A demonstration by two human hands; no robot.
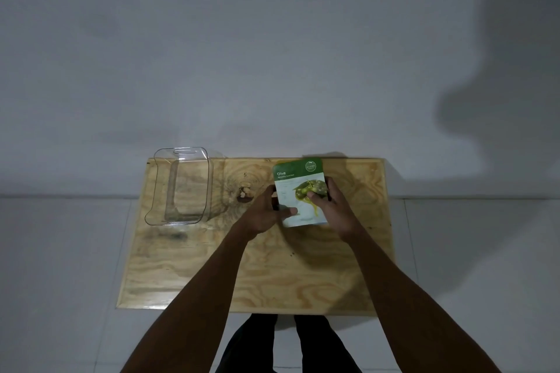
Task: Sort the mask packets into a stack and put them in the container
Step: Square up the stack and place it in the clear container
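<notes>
place: bare indoor room — kind unclear | evidence: plain white wall (pixel 212 39), pale tiled floor (pixel 60 251), low plywood table (pixel 257 275) — dim light

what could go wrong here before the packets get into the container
The mask packets are held only at their side edges by the left hand and right hand, so some could slip or fan apart. The clear container sits at the table's far left corner, overhanging the edge; a nudge might push it off.
</notes>
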